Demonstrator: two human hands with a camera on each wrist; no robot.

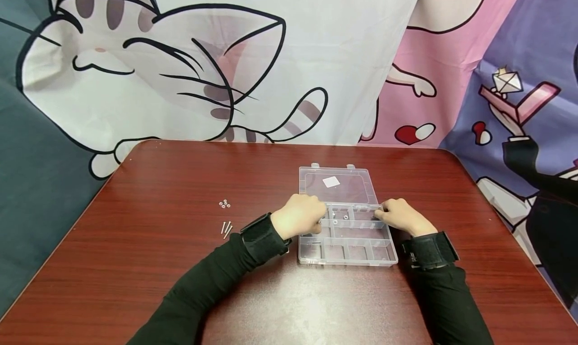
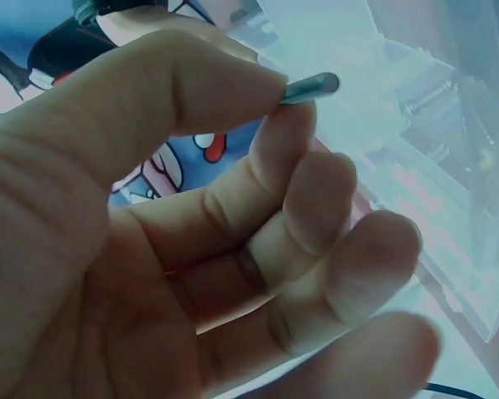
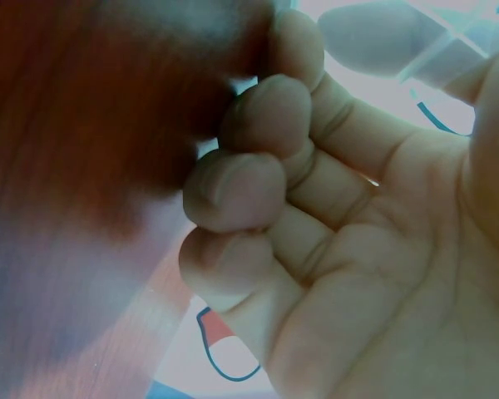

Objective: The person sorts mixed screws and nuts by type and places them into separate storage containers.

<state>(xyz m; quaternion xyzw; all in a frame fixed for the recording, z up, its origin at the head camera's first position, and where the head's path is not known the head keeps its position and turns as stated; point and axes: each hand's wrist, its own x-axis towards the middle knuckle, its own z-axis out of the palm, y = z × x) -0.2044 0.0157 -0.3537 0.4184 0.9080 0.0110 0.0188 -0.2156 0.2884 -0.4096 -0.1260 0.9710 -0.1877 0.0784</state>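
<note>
A clear plastic compartment box (image 1: pixel 356 262) lies on the table with its lid (image 1: pixel 352 184) folded back. My left hand (image 1: pixel 299 215) is over the box's left side. In the left wrist view, its thumb and index fingertip pinch a short, smooth metal pin (image 2: pixel 320 86), one end poking out. My right hand (image 1: pixel 403 216) grips the box's right edge, thumb over the rim and the other fingers curled outside. Small nuts (image 1: pixel 345 217) sit in the back compartments. In the right wrist view, the fingers (image 3: pixel 241 195) are curled beside the box.
Left of the box, several small nuts (image 1: pixel 224 203) lie grouped on the brown table (image 1: pixel 158 265). Slim metal pins (image 1: pixel 227 228) lie in front of them. A white label (image 1: pixel 331 181) is on the lid. Printed cloth (image 1: pixel 352 59) hangs behind the table.
</note>
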